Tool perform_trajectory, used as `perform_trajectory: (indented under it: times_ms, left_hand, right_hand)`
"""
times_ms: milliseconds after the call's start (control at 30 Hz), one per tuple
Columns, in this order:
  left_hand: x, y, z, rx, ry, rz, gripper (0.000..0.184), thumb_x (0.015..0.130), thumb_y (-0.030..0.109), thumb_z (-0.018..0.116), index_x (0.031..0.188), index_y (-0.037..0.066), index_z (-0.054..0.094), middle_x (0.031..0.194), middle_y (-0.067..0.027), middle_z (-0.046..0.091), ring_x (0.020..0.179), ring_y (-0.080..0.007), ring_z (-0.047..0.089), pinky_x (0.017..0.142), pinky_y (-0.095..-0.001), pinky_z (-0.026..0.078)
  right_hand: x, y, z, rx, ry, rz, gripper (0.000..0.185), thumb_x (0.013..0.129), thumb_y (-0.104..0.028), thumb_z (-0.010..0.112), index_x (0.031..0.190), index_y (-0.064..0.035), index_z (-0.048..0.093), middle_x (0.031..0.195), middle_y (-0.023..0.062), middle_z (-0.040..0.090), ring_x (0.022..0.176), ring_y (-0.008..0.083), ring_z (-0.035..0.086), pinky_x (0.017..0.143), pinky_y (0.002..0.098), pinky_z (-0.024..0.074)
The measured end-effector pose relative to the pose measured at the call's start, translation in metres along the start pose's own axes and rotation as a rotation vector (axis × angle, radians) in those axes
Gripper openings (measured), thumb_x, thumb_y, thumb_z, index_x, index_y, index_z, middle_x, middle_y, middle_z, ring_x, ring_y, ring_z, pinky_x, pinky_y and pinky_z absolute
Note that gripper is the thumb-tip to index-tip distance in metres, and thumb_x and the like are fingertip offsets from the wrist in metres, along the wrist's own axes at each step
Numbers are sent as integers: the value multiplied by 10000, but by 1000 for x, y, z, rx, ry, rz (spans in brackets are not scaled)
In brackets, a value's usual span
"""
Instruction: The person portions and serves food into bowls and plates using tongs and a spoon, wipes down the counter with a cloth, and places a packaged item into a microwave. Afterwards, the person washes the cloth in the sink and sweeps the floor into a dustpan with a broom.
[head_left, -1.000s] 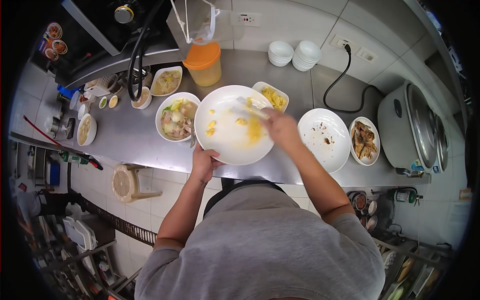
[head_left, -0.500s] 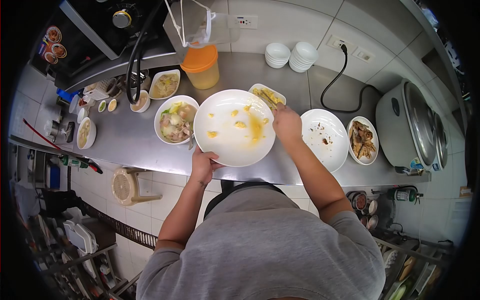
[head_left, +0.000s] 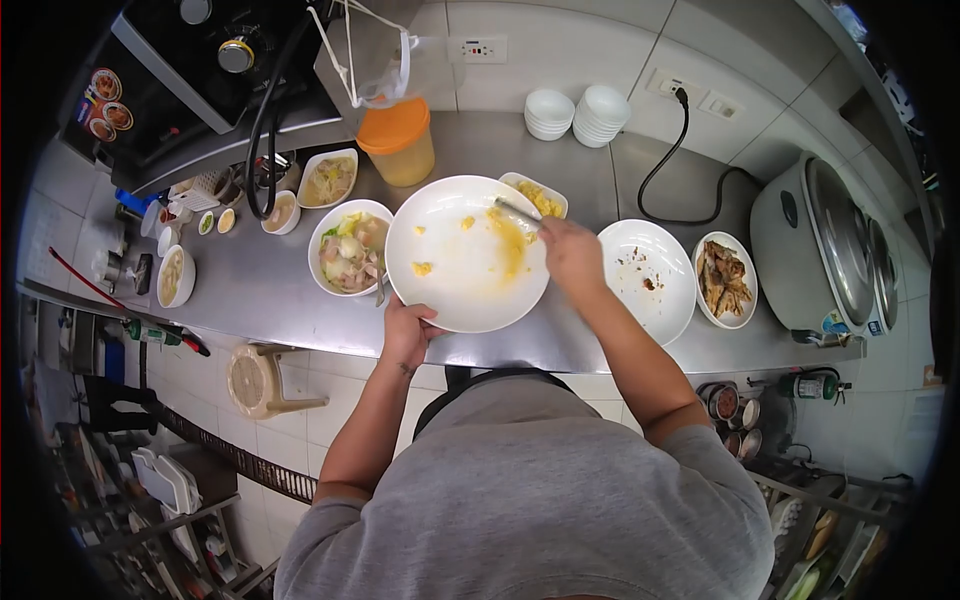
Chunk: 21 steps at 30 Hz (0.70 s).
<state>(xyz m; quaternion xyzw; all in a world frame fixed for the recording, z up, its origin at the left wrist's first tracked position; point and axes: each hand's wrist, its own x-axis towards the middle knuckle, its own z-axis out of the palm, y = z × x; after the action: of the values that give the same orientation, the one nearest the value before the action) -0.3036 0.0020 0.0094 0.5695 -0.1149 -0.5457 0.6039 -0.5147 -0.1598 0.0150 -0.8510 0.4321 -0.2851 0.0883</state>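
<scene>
The left hand (head_left: 408, 326) grips a large, round white plate (head_left: 455, 295) at its seven o'clock; the right hand (head_left: 573, 258) is closed round a silver metal utensil (head_left: 517, 211) near two o'clock. Soft yellow scraps (head_left: 421, 269) are left there. Beyond, at one o'clock, a small white dish (head_left: 565, 206) already holds a yellow heap (head_left: 543, 199).

The left hand (head_left: 408, 328) grips the white plate (head_left: 467, 290).

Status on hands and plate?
Left hand grips tilted white plate by rim. Right hand holds utensil over it. Yellow food bits on plate. Small dish partly hidden behind plate.
</scene>
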Motion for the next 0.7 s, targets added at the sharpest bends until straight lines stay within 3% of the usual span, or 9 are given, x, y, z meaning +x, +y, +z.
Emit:
perform_trajectory:
  times_ms: [67,200,300,400,500,600,700]
  left_hand:
    - [-1,0,-7,7,-35,0,564,665,-70,453,1214,1,349,1014,-191,564,773,-313,651,576,-397,599]
    - [-7,0,-20,20,-15,-8,580,667,-65,454,1232,3,342,1029,-191,563,776,-312,652,590,-399,600]
    - [-14,1,-20,71,-2,-1,569,672,-55,458,1226,5,346,1032,-187,560,790,-305,649,594,-392,601]
    - [-18,-4,-12,38,-1,-5,561,672,-56,461,1219,4,352,1032,-187,560,792,-306,649,597,-392,601]
    - [-15,-14,2,10,-7,5,551,671,-56,461,1210,-6,360,1032,-188,560,792,-308,649,597,-393,601]
    - [-14,-21,11,14,17,12,544,671,-53,462,1204,-16,363,1032,-190,560,795,-311,649,592,-392,601]
    - [-21,-23,14,33,37,18,546,668,-52,465,1203,-21,363,1033,-191,561,798,-311,649,588,-391,601]
  right_hand:
    - [8,6,-14,-6,92,120,183,813,-187,586,932,-51,613,810,143,631,733,317,616,647,419,492]
    - [19,37,-11,-83,-155,246,235,825,-224,591,974,-45,621,836,181,633,798,345,615,712,434,483]
    - [19,40,-26,11,-133,385,247,836,-231,581,996,-48,622,890,183,638,832,353,613,728,436,484]
    - [2,34,-24,112,-68,131,256,844,-241,567,1021,-60,605,885,154,638,821,336,618,719,425,488]
    - [-12,24,-11,0,-171,-73,301,845,-255,571,1070,-55,577,885,178,628,765,344,616,659,417,495]
    - [-13,28,2,-107,-172,47,318,845,-245,563,1095,-49,552,893,171,624,771,339,617,656,419,500]
    - [-8,33,-2,-74,-87,147,251,854,-233,544,990,-23,561,818,145,615,766,315,623,656,408,505]
